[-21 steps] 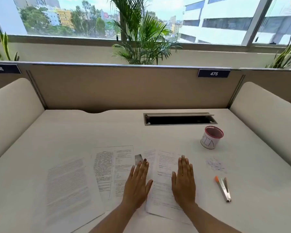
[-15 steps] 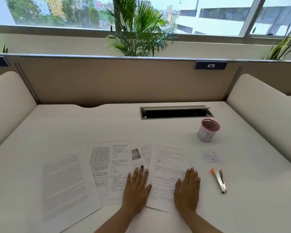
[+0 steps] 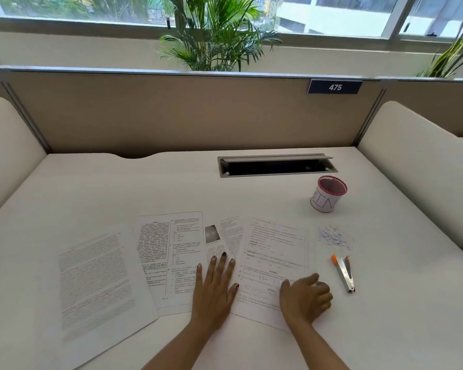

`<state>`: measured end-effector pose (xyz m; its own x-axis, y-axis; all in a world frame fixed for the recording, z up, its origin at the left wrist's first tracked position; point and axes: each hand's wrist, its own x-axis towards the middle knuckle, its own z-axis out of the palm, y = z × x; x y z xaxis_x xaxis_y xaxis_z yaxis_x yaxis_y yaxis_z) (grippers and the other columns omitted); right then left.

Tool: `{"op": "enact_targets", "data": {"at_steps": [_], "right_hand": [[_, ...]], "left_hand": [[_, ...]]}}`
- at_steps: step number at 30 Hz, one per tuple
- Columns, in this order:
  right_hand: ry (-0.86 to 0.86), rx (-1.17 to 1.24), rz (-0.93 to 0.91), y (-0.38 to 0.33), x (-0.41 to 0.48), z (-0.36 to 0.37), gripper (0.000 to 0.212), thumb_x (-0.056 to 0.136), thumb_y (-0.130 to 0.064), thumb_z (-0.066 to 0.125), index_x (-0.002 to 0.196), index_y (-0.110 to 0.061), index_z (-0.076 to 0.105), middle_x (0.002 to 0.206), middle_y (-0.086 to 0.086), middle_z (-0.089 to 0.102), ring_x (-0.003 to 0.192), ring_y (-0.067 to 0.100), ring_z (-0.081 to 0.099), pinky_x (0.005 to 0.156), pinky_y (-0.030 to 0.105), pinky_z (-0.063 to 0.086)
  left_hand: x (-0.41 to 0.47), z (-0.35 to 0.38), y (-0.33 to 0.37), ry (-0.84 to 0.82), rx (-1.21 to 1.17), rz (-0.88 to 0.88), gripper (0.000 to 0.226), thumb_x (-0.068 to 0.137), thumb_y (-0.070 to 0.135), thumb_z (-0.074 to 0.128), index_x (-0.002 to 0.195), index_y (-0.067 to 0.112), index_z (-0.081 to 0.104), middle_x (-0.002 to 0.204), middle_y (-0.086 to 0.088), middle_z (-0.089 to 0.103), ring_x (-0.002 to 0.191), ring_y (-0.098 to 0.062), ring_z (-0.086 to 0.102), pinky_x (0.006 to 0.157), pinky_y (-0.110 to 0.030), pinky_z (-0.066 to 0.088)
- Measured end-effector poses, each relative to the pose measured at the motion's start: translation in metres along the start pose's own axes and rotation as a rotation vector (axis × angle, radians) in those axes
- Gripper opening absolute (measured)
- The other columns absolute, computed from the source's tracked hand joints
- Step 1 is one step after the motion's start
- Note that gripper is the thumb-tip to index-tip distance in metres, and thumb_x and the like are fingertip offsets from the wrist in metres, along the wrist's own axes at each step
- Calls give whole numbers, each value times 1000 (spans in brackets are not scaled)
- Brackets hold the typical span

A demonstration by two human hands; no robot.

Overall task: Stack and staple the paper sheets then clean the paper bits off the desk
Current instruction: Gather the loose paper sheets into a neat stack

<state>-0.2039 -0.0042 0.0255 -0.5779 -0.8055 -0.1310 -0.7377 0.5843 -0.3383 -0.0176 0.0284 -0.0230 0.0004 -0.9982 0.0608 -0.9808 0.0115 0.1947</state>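
Left hand [image 3: 214, 288] flat (right hand [image 3: 305, 297] curled).

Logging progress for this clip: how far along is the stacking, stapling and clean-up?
Done: nothing yet; the sheets lie fanned out, unstapled. In hand: the left hand lies flat on them, the right hand curls at the edge of the rightmost sheet, probably to gather it. Left: stacking, stapling with the stapler, clearing the paper bits near the bin cup.

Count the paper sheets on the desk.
4 sheets: far-left sheet, two-column sheet next, photo sheet partly covered in the middle, rightmost sheet. More may be hidden underneath.
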Motion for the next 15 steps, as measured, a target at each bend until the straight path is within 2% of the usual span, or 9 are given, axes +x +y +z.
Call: {"op": "enact_targets", "data": {"at_steps": [2,5,9,12,14,15], "right_hand": [[-18,-25,40,-3,3,-5,75,79,-40,69,130,2,34,127,27,42,117,40,40,103,44,29],[-89,2,117,-7,7,-15,55,81,-30,69,116,1,41,125,28,43,117,40,40,105,41,28],[-196,112,176,-14,12,-30,45,80,-14,66,116,1,44,127,27,44,118,41,41,104,42,31],[-217,358,138,-14,9,-36,46,84,-3,58,127,0,41,129,25,36,110,39,45,87,41,43],[-180,470,49,-11,4,-41,45,88,0,52,131,-2,40,130,21,34,94,33,50,74,35,44],[-140,484,4,-10,1,-44,42,90,0,52,130,-4,41,130,19,36,89,31,51,73,34,43]], "left_hand": [[0,-1,0,-1,-1,1,60,101,50,11,149,21,33,155,-5,33,146,-19,7,109,-53,20],[-1,-2,1,17,5,7,59,102,50,11,150,22,30,158,-1,25,149,-17,0,112,-52,17],[0,-4,-1,-17,9,5,58,102,50,11,150,22,26,159,0,10,148,-18,1,113,-51,14],[-3,-1,-2,-36,-5,22,59,101,51,12,150,21,28,159,-1,11,146,-20,8,111,-52,16],[-4,0,-1,-102,-41,25,59,102,51,11,150,21,27,160,0,11,146,-20,10,111,-52,15],[-5,-1,-2,-125,-62,31,60,102,52,10,151,22,26,161,0,10,146,-21,11,112,-51,12]]}}
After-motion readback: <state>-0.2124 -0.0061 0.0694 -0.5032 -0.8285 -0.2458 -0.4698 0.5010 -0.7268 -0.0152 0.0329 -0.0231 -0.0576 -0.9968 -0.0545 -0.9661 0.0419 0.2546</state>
